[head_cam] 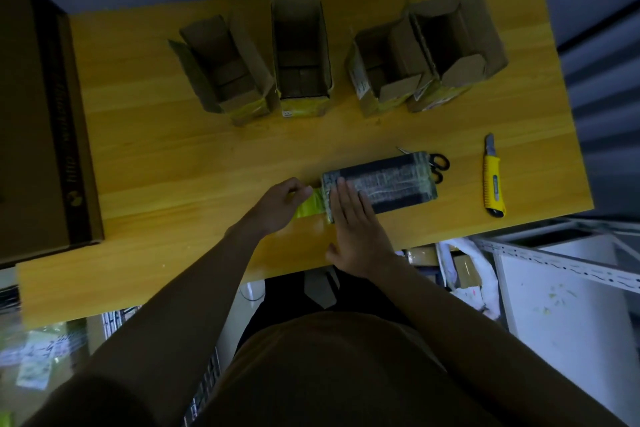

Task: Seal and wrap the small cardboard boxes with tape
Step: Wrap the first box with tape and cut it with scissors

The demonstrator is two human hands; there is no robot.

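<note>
Centre frame, near the table (156, 163) front edge: one wrapped box (391, 184), our right hand (353, 218) pressing it flat-fingered, left hand (284, 201) pinching the yellow-green tape (310, 206). Upper frame: four open boxes (301, 55), unsealed, we judge. Free board at left; knife (493, 180) right.

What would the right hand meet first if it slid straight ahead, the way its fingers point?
Probably nothing soon: the right hand lies flat on the wrapped box, pointing toward bare table, then perhaps the open cartons.
</note>
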